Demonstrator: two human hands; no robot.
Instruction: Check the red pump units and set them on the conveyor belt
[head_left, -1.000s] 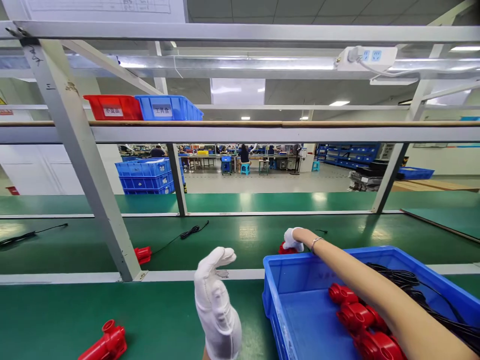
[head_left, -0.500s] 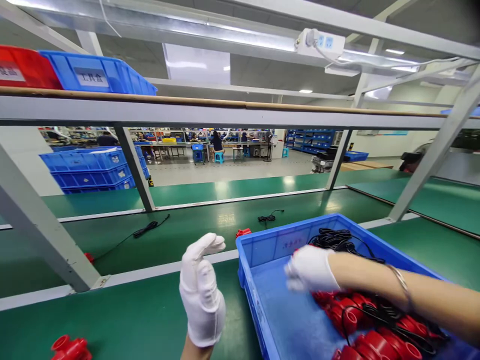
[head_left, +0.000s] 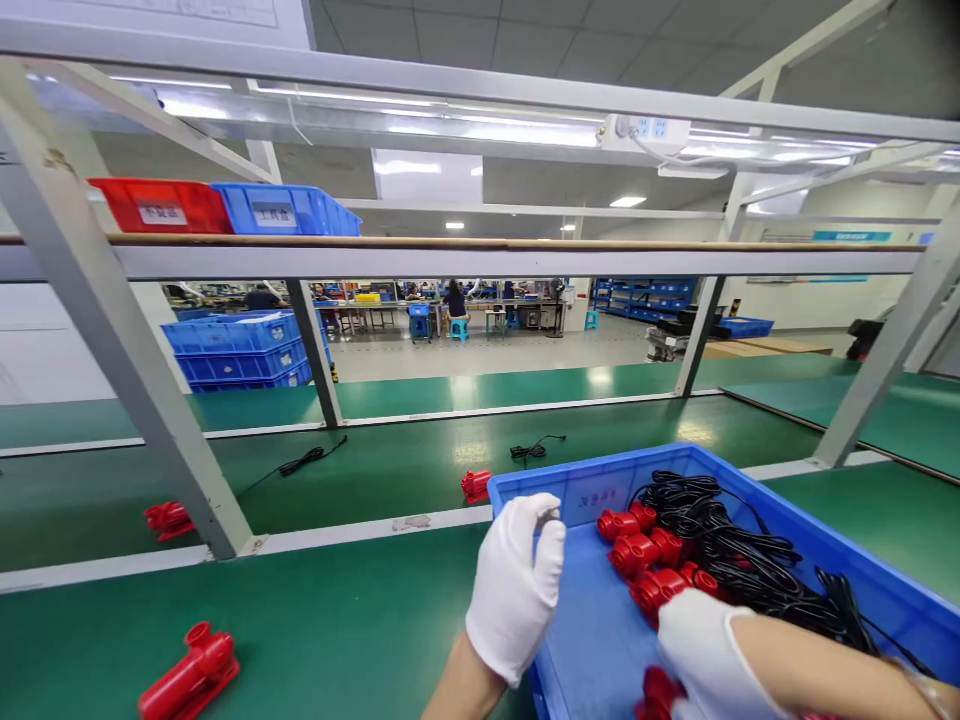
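Observation:
My left hand (head_left: 517, 585), in a white glove, is over the near left rim of the blue crate (head_left: 592, 625). Its thumb and fingers are bent with a gap between them and nothing held. Deeper in the crate, my white-gloved right hand (head_left: 712, 650) points downward, closed around a red plastic part (head_left: 658, 692) with motion blur; its fingertips are mostly hidden. Several similar red plastic parts (head_left: 634, 552) with short pipe-like ports lie in a row beside it. Coiled black cables (head_left: 697, 525) fill the crate's right side.
A red part (head_left: 191, 670) lies on the green bench (head_left: 337, 610) at left. Beyond the white strip are more red parts (head_left: 475, 486) and black cables (head_left: 304, 458). Frame posts (head_left: 161, 400) rise from the bench. Red and blue bins (head_left: 285, 210) stand on the shelf above.
My left hand has moved right to the crate's rim. My right hand has moved down and right within the crate, uncovering the row of red parts. The camera view has shifted.

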